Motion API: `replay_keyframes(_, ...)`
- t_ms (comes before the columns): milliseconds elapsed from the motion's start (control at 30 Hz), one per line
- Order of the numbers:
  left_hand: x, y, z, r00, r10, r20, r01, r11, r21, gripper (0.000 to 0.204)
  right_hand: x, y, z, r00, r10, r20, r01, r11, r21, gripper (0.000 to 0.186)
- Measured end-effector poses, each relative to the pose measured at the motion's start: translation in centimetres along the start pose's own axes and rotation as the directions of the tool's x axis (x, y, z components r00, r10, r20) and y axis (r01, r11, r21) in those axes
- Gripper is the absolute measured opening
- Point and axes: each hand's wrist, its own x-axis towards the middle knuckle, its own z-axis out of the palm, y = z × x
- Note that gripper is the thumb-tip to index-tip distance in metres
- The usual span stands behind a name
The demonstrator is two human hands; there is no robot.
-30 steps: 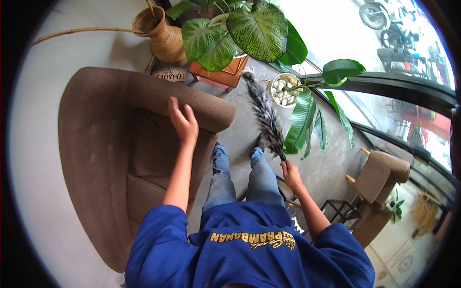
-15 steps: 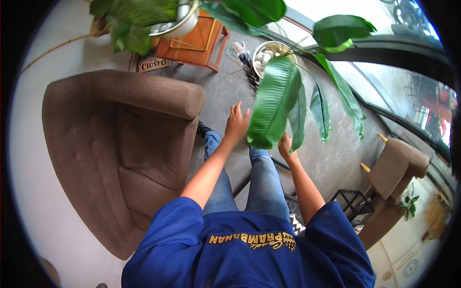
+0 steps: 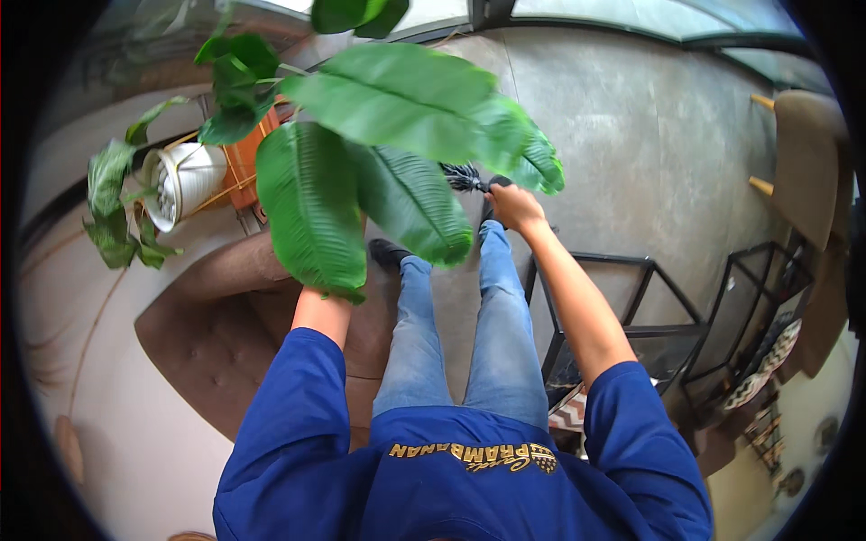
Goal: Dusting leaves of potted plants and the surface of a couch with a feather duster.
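Observation:
A duster with dark, whitish-streaked bristles point(image 3: 463, 177) is in my right hand point(image 3: 516, 207), whose fingers are closed around its black handle. Its head points left, partly behind the broad green leaves of a plant point(image 3: 397, 99). My left forearm point(image 3: 322, 317) reaches up under the hanging leaf at the left. That leaf hides my left hand, so its fingers and anything in them cannot be seen.
A brown upholstered armchair point(image 3: 212, 352) stands at my left. Beyond it, a white pot of pale stones point(image 3: 194, 176) is by orange-brown wooden furniture point(image 3: 242, 162). Black-framed tables point(image 3: 631, 329) and a brown chair point(image 3: 807, 162) are at my right. Grey floor point(image 3: 622, 117) lies ahead.
The view has swung to the right, and the leaves now cover more of the left side. My left hand has gone behind a leaf. My right hand now shows clearly with the duster.

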Motion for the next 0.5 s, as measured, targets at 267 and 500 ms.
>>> replay_keyframes(267,2.9,0.0,4.4,1.0,-0.008,-0.006,0.008,0.997,0.079,0.049,6.2,7.9,0.7,0.962,-0.003,-0.273,0.099,0.935,0.34,0.037)
replay_keyframes(500,3.2,1.4,8.1,0.999,-0.032,-0.014,0.034,0.994,0.107,0.053,0.3,8.0,-4.4,0.955,0.286,0.083,-0.296,0.889,0.35,0.029)
